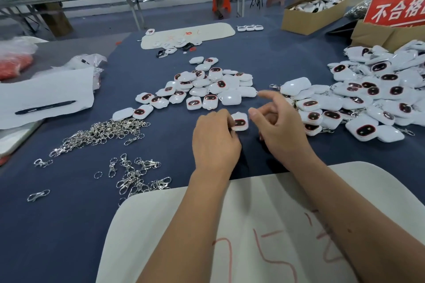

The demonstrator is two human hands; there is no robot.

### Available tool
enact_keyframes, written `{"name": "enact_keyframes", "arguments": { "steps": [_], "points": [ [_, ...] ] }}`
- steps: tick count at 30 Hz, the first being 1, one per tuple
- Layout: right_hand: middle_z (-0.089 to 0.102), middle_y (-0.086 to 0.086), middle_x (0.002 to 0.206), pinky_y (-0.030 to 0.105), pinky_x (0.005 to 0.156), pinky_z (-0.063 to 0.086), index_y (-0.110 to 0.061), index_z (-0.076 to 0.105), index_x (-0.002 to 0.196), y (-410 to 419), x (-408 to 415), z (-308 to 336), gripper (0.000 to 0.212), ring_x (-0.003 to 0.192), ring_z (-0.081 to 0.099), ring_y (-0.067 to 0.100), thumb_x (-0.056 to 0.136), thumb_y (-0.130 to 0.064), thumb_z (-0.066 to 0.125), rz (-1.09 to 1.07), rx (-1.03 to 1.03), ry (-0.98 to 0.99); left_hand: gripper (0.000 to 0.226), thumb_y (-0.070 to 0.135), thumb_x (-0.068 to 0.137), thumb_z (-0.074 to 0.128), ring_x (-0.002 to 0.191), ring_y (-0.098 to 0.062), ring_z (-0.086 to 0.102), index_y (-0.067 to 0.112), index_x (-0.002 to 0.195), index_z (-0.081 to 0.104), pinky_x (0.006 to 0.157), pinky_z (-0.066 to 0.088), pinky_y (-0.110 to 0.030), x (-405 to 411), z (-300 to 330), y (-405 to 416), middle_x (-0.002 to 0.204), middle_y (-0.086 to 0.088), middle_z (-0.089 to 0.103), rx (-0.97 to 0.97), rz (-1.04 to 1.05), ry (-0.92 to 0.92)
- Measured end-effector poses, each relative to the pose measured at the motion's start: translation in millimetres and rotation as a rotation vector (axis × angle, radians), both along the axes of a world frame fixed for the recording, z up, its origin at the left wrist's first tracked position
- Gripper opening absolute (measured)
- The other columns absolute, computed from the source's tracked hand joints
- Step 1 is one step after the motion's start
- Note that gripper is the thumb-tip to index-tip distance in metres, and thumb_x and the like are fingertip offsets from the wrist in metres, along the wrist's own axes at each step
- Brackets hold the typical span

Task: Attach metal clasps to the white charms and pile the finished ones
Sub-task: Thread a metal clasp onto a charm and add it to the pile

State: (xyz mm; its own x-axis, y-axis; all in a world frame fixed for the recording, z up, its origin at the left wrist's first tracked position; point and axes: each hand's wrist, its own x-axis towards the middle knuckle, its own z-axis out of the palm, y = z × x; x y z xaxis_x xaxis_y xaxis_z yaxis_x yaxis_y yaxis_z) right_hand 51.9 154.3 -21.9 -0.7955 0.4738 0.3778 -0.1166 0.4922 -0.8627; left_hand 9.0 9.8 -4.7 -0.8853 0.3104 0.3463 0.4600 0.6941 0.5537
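White charm [239, 122] | left hand [215, 138] pinches | cardboard box [299, 19]: white charms

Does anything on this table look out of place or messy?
Mostly ordinary work clutter. One metal clasp lies alone near the left edge, away from the tangled clasp heap. The left hand holds one white charm.

Black pen [45, 107] on white paper [46, 92]

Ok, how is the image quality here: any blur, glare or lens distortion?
Head view: right hand fingers motion-blurred; left hand and held charm sharper; small glare spots on the glossy charm pile; wide-angle bending at the edges; far benches soft.
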Motion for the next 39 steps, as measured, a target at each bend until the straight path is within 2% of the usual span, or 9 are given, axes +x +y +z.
{"name": "enact_keyframes", "arguments": {
  "steps": [2,7,11,14,21,26,31,34,39],
  "points": [
    [0.068,-0.01,0.08,0.019,0.068,0.045,-0.019,0.07,0.112,-6,2,2,0.017,0.064,0.057,0.007,0.096,-0.023,0.072,0.031,0.233,0.001,0.018,0.006,0.083,0.058,0.089,-0.019,0.061,0.021,0.085,0.068,0.081,0.052,-0.041,-5,3,-8,0.087,0.007,0.069,0.044,-0.051,-0.081],
    [0.067,-0.007,0.086,0.039,0.078,0.05,-0.017,0.073,0.104,-31,4,9,0.014,0.074,0.051,0.009,0.091,-0.018,0.076,0.215,0.564,-0.032,0.028,0.001,0.08,0.058,0.077,-0.006,0.064,0.024,0.077,0.073,0.077,0.05,-0.024,-29,14,-37,0.076,0.011,0.069,0.252,0.075,-0.114],
    [0.062,0.0,0.097,0.036,0.085,0.044,-0.017,0.075,0.104,-73,-6,13,0.018,0.091,0.052,0.016,0.09,-0.028,0.079,0.56,0.618,-0.162,0.029,0.0,0.078,0.057,0.071,0.001,0.061,0.023,0.075,0.074,0.071,0.045,-0.013,-39,20,-53,0.071,0.016,0.066,0.424,0.23,-0.041],
    [0.065,0.001,0.108,0.035,0.09,0.042,-0.019,0.078,0.103,-97,-14,15,0.025,0.098,0.052,0.022,0.086,-0.037,0.081,0.633,0.578,-0.265,0.026,0.0,0.078,0.056,0.074,-0.007,0.065,0.018,0.078,0.075,0.076,0.052,-0.023,-40,20,-55,0.074,0.012,0.069,0.533,0.33,-0.042],
    [0.068,-0.001,0.099,0.042,0.099,0.041,-0.014,0.07,0.097,-114,-19,21,0.025,0.1,0.05,0.025,0.084,-0.033,0.08,0.543,0.507,-0.439,0.023,0.0,0.078,0.056,0.074,-0.011,0.064,0.014,0.08,0.074,0.075,0.051,-0.022,-38,22,-54,0.072,0.016,0.064,0.61,0.397,0.083],
    [0.057,-0.005,0.076,0.038,0.082,0.027,-0.02,0.054,0.078,-134,-20,21,0.017,0.094,0.043,0.023,0.085,-0.017,0.069,0.466,0.567,-0.505,0.021,0.002,0.076,0.055,0.071,-0.01,0.064,0.013,0.08,0.072,0.075,0.053,-0.026,-39,25,-63,0.079,0.008,0.071,0.711,0.49,0.14],
    [0.057,-0.002,0.081,0.041,0.087,0.031,-0.019,0.055,0.078,-126,-20,26,0.015,0.099,0.046,0.026,0.086,-0.013,0.066,0.521,0.575,-0.557,0.025,0.002,0.075,0.057,0.063,-0.001,0.059,0.023,0.073,0.07,0.068,0.05,-0.019,-40,21,-63,0.07,0.014,0.066,0.734,0.452,0.008],
    [0.06,-0.009,0.083,0.04,0.092,0.037,-0.028,0.066,0.079,-108,-22,29,0.017,0.106,0.053,0.025,0.092,-0.036,0.074,0.427,0.58,-0.552,0.027,0.002,0.073,0.055,0.067,-0.012,0.063,0.024,0.069,0.07,0.074,0.054,-0.035,-44,14,-66,0.072,0.006,0.071,0.707,0.37,-0.161],
    [0.057,-0.007,0.086,0.038,0.086,0.047,-0.026,0.069,0.082,-60,-13,25,0.015,0.091,0.059,0.019,0.091,-0.031,0.078,0.247,0.508,-0.388,0.016,0.016,0.07,0.06,0.079,-0.021,0.071,0.026,0.073,0.072,0.079,0.059,-0.039,-44,6,-61,0.078,0.002,0.075,0.575,0.191,-0.312]
  ]
}}
